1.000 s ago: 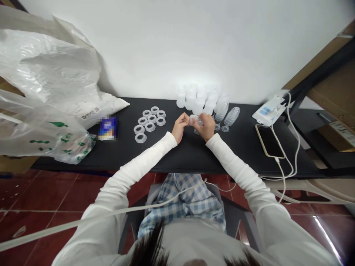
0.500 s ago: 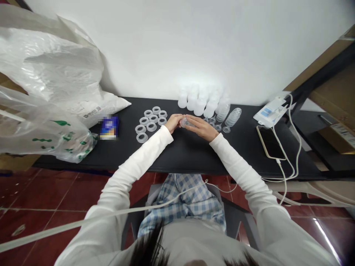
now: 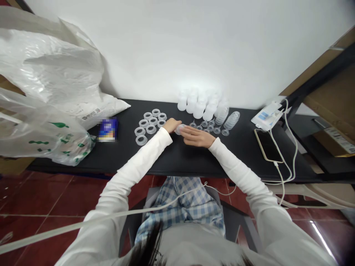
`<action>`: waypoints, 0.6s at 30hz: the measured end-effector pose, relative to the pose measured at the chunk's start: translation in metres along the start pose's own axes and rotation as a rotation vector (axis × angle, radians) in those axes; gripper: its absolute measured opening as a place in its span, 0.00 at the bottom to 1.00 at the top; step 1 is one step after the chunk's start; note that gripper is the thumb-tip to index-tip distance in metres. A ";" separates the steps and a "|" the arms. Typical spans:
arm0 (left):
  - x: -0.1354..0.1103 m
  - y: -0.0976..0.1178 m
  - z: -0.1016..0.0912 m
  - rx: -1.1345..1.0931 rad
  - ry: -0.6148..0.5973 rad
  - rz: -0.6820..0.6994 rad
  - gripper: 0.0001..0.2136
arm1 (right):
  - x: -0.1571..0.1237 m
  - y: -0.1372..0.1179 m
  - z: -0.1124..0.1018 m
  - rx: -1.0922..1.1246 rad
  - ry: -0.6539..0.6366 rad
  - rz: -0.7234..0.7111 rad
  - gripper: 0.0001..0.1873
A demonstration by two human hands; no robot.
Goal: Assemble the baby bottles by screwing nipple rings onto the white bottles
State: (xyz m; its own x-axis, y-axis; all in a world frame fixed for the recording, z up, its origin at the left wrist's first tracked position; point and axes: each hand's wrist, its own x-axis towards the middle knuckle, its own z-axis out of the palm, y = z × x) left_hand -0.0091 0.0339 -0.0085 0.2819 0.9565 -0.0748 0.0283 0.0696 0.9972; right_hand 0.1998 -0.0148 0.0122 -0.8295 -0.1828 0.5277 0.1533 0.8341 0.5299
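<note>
Over the tabletop, the left hand grips a small translucent piece, in front of the right hand, whose straightened fingers meet it; whether they grip, I can't tell. Clear rings lie left, bottles beyond.

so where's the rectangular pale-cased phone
In the head view, the phone lies on the black table, right of the right hand, beside white cables.

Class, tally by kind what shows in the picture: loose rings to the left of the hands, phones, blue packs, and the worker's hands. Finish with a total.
Rings: 9
Phone: 1
Blue pack: 1
Hands: 2
Total: 13
</note>
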 end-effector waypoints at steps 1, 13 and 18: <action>-0.003 0.003 -0.003 0.025 0.012 0.000 0.19 | -0.002 -0.001 -0.001 0.007 0.009 0.007 0.07; -0.023 -0.007 0.032 0.013 0.350 0.001 0.22 | -0.078 0.055 -0.041 -0.546 0.177 1.191 0.24; -0.019 -0.013 0.029 -0.007 0.367 0.010 0.22 | -0.101 0.063 -0.059 -0.608 0.053 1.535 0.28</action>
State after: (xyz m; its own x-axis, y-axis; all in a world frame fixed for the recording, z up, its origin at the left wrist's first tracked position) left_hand 0.0131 0.0067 -0.0207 -0.0806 0.9950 -0.0589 0.0203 0.0608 0.9979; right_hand 0.3254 0.0257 0.0314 0.3020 0.5407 0.7851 0.9462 -0.0692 -0.3162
